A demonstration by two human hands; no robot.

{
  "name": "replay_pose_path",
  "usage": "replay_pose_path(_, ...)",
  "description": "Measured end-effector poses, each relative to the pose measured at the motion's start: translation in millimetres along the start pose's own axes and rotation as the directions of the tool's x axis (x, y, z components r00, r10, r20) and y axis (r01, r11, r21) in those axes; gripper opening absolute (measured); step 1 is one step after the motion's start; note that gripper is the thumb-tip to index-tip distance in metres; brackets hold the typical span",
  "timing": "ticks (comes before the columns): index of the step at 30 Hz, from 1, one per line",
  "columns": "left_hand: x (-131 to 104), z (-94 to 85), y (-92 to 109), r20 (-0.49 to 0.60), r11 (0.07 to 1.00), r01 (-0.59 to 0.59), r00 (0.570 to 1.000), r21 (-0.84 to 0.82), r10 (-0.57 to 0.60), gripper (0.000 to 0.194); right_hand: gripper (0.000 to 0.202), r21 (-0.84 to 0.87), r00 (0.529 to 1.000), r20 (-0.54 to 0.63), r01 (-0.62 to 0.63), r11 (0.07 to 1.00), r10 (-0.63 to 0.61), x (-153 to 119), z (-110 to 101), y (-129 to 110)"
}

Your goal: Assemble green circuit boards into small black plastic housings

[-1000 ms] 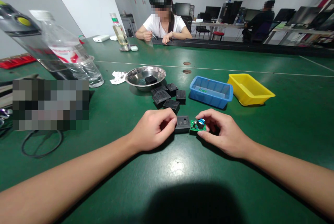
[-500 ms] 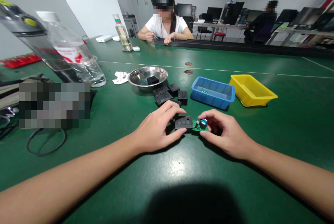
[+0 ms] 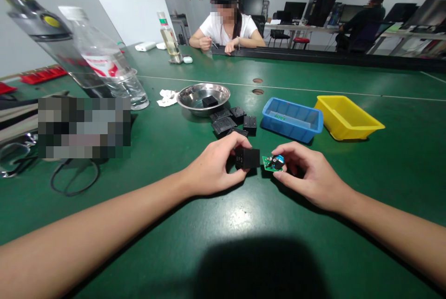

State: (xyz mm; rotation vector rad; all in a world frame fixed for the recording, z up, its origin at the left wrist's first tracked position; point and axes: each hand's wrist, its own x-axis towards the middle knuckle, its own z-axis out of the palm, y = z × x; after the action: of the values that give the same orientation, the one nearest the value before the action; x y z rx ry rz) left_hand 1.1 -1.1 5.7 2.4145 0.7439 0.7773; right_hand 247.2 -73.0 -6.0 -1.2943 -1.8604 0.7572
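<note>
My left hand (image 3: 223, 162) grips a black plastic housing (image 3: 250, 158) between thumb and fingers, with its lettered face turned to the left. Pinched in my right hand (image 3: 306, 173) is a small green circuit board (image 3: 271, 163) carrying a blue and black component. A narrow gap separates the board from the housing. Just beyond my left hand lie several more black housings (image 3: 225, 126) on the table. A further black housing (image 3: 209, 100) sits in the metal bowl (image 3: 184, 106).
A blue bin (image 3: 296, 127) with a green board (image 3: 279, 117) inside stands beside a yellow bin (image 3: 362, 131). Bottles (image 3: 114, 76) and a cable loop (image 3: 75, 192) are at left on the green table (image 3: 167, 252). Across it sits a person (image 3: 226, 29).
The housing in my left hand has turned, so its lettered face points left and another side shows. The board has come apart from it slightly to the right. The view has shifted a little.
</note>
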Motion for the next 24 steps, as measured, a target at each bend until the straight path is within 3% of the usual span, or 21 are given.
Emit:
replay_pose_path(6, -1.8, 1.1, -0.8, 0.029, 0.997, -0.016, 0.999, -0.078, 0.018, 0.034, 0.030, -0.018, 1.000, -0.008, 0.010, 1.000, -0.010, 0.5, -0.2, -1.1)
replay_pose_path(12, -2.1, -1.4, 0.4, 0.047, 0.996, -0.083, 0.995, -0.013, 0.084, 0.036, 0.028, -0.021, 1.000, -0.010, 0.023, 1.000, -0.023, 1.1, 0.3, -2.1)
replay_pose_path(16, -1.7, -1.4, -0.1, 0.003, 0.990, -0.142, 0.990, -0.002, 0.142, 0.029, 0.030, -0.025, 0.999, -0.016, 0.039, 0.999, -0.040, -0.2, -0.3, -0.7)
replay_pose_path(24, -1.6, 0.3, -1.6, 0.000, 0.999, -0.028, 1.000, -0.025, 0.028, 0.031, 0.032, -0.046, 0.995, -0.023, 0.094, 0.994, -0.096, -1.6, -1.0, 1.9)
